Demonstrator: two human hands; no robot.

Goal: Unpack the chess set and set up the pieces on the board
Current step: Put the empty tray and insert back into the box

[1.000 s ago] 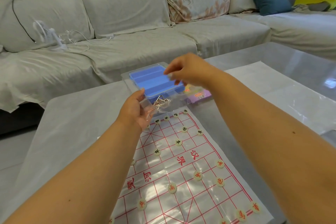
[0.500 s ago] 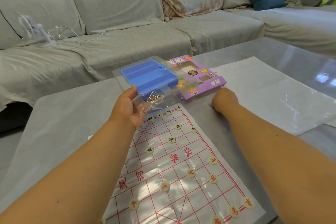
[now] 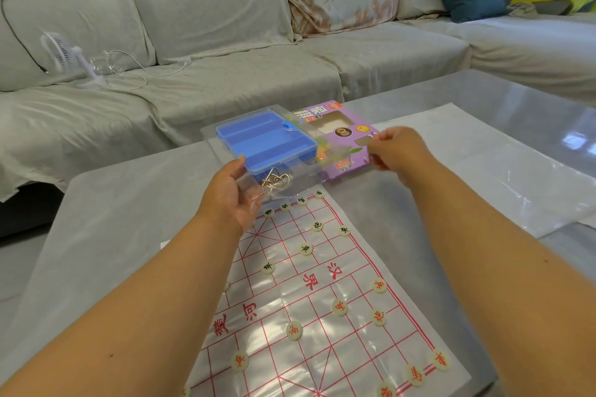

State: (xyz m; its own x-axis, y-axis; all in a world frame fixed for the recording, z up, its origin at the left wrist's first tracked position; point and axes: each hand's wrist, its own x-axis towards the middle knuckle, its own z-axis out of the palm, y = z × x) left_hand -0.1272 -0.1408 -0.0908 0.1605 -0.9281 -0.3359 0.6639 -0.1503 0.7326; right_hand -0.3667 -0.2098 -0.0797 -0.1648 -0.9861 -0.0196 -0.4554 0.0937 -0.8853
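We have most pieces (image 3: 339, 307) set on the board (image 3: 300, 296) on the counter (image 3: 122, 219), while our left hand (image 3: 230, 196) fingers grasp the clear tray (image 3: 283, 184) and our right hand (image 3: 398, 153) fingers pinch the purple box (image 3: 342, 138) just beyond the board's far edge.

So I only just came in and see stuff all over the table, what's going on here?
A person is unpacking a Chinese chess set. The left hand holds the clear plastic packaging with the blue plastic tray in it, and the right hand grips the edge of the purple cardboard box. The round cream chess pieces are already placed on the red-lined plastic board sheet on the grey table.
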